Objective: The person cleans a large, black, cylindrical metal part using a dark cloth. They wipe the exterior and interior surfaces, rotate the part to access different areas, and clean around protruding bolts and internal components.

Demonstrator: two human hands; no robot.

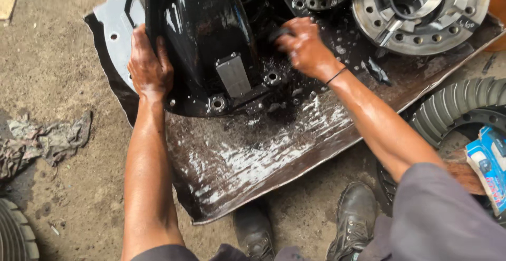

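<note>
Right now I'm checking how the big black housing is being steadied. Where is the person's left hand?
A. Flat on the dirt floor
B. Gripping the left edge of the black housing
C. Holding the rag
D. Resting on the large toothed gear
B: the left hand clasps the left edge of the black housing, while the right hand works on its other side.
</note>
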